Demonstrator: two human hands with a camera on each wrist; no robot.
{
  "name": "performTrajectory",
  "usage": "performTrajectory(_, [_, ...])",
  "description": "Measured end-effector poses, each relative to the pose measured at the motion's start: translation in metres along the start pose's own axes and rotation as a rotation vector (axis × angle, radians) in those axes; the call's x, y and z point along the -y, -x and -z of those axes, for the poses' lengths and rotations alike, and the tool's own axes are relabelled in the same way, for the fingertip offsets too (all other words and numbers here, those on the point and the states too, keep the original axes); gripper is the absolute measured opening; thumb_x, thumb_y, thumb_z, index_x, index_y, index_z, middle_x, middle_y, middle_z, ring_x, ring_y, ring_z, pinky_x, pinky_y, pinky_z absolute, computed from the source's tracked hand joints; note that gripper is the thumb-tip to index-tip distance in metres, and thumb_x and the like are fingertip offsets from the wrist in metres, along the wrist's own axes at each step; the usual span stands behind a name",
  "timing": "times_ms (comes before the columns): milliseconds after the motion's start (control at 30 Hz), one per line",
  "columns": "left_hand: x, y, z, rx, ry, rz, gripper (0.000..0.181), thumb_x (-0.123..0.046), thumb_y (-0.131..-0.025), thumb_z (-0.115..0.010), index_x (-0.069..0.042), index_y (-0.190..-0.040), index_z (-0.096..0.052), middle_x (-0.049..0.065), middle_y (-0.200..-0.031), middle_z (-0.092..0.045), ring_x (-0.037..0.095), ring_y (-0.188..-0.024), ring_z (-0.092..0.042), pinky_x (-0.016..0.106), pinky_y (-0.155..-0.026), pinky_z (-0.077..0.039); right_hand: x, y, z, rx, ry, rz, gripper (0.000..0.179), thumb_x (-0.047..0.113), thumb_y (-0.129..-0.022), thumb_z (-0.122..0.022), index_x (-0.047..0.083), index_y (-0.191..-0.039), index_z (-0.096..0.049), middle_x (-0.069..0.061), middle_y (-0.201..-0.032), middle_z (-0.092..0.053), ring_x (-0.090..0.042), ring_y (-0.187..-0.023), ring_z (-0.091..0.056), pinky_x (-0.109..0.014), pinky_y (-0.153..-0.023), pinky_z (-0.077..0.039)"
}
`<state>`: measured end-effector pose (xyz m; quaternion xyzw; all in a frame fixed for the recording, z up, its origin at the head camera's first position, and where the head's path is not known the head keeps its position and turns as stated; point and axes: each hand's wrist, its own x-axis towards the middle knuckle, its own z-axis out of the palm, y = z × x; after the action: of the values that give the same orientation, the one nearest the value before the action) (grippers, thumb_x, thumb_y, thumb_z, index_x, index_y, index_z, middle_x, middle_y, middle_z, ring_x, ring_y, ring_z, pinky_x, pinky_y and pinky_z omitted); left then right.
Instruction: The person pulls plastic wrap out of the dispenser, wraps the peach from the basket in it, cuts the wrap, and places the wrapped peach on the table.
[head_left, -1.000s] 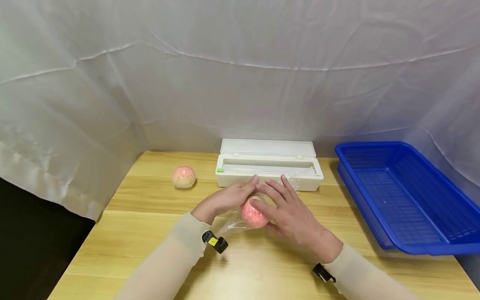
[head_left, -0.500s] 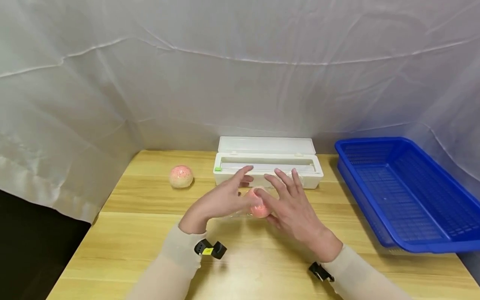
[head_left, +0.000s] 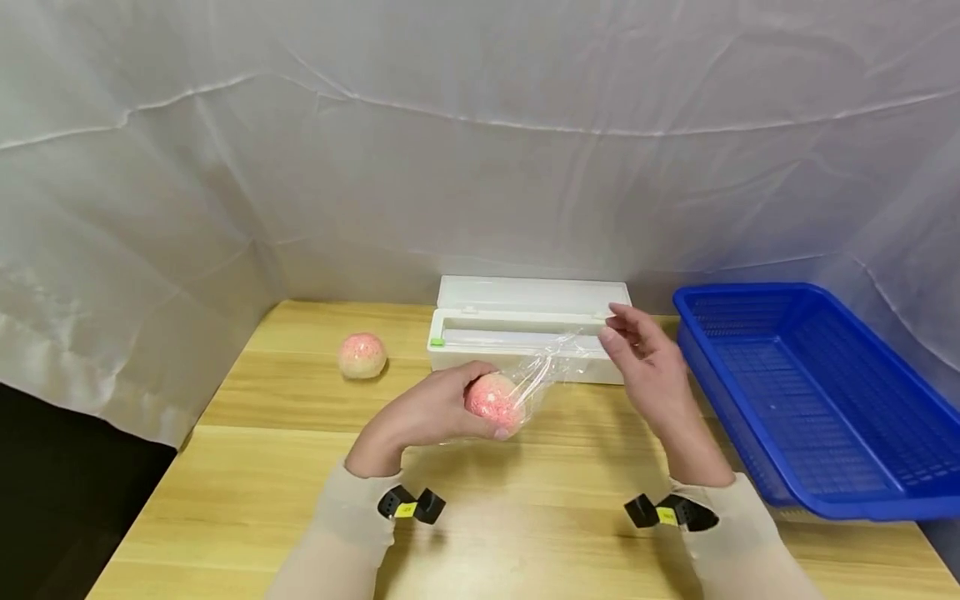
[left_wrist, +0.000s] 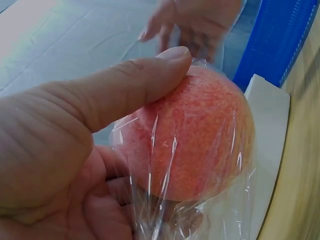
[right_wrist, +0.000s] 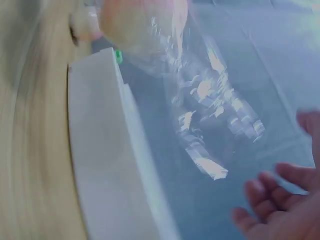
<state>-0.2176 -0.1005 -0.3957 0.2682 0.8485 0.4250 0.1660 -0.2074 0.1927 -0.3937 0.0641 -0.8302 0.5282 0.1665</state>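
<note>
In the head view, my left hand (head_left: 427,408) grips a pink and cream peach (head_left: 493,402) above the table. Its thumb presses on the peach through clear plastic wrap (head_left: 546,367), as the left wrist view also shows. A loose tail of the wrap sticks out from the peach toward the upper right. My right hand (head_left: 654,371) is raised just right of that tail, its fingers slightly bent. Between the right fingers and the wrap (right_wrist: 205,105) there is a gap in the right wrist view. Part of the left fingers is hidden behind the peach.
A second peach (head_left: 362,356) sits on the wooden table (head_left: 300,467) at the back left. Behind my hands stands a white plastic wrap dispenser box (head_left: 450,358) with its lid raised. A blue basket (head_left: 731,417) is on the right, and pale cloth hangs behind.
My right hand has left the peach and moved right and upward. The wrap tail now stretches out to the right. The left hand has gone from touching the peach to holding it alone.
</note>
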Motion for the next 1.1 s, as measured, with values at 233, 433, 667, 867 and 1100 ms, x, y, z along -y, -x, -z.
performTrajectory(233, [-0.004, -0.002, -0.003, 0.057, 0.005, -0.038, 0.063, -0.033, -0.082, -0.091, -0.018, -0.136, -0.061, -0.008, -0.111, -0.070, 0.012, -0.097, -0.066, 0.031, -0.088, -0.057, -0.016, -0.006, -0.021, 0.185, -0.119, -0.211, 0.046, 0.037, -0.110, -0.056, -0.003, -0.129, -0.068, -0.016, -0.119, -0.070, -0.024, -0.106, -0.063, -0.038, -0.093, -0.054])
performTrajectory(433, [-0.007, 0.002, -0.002, 0.057, 0.022, 0.023, 0.063, -0.039, -0.081, -0.091, -0.020, -0.134, -0.062, -0.009, -0.110, -0.071, 0.012, -0.099, -0.067, 0.034, -0.091, -0.057, -0.019, 0.000, -0.029, -0.072, -0.207, -0.154, 0.038, 0.022, -0.103, -0.071, -0.010, -0.082, -0.069, 0.008, -0.072, -0.064, -0.004, -0.056, -0.046, -0.020, -0.049, -0.040])
performTrajectory(667, [-0.009, 0.000, -0.003, 0.037, 0.093, 0.002, 0.064, -0.036, -0.081, -0.092, -0.019, -0.133, -0.059, -0.005, -0.115, -0.070, 0.014, -0.100, -0.068, 0.035, -0.089, -0.058, -0.013, -0.003, -0.023, -0.156, -0.249, -0.186, 0.029, 0.021, -0.100, -0.075, -0.002, -0.082, -0.073, 0.009, -0.071, -0.061, -0.006, -0.056, -0.048, -0.020, -0.050, -0.044])
performTrajectory(867, [-0.008, -0.003, -0.009, -0.059, 0.089, -0.031, 0.071, -0.032, -0.079, -0.095, -0.016, -0.136, -0.057, -0.001, -0.121, -0.066, 0.014, -0.102, -0.067, 0.034, -0.089, -0.059, -0.009, -0.003, -0.024, -0.186, -0.492, -0.322, 0.012, 0.028, -0.106, -0.065, 0.016, -0.105, -0.062, 0.010, -0.079, -0.055, -0.005, -0.071, -0.053, -0.017, -0.061, -0.050])
performTrajectory(1100, [-0.012, -0.009, -0.020, -0.210, 0.175, -0.022, 0.072, -0.027, -0.078, -0.096, -0.012, -0.135, -0.054, 0.005, -0.127, -0.063, 0.019, -0.106, -0.067, 0.037, -0.090, -0.060, 0.007, 0.018, -0.052, 0.071, -0.791, -0.503, 0.020, 0.033, -0.111, -0.055, 0.013, -0.112, -0.056, 0.006, -0.089, -0.060, -0.008, -0.081, -0.058, -0.021, -0.065, -0.052])
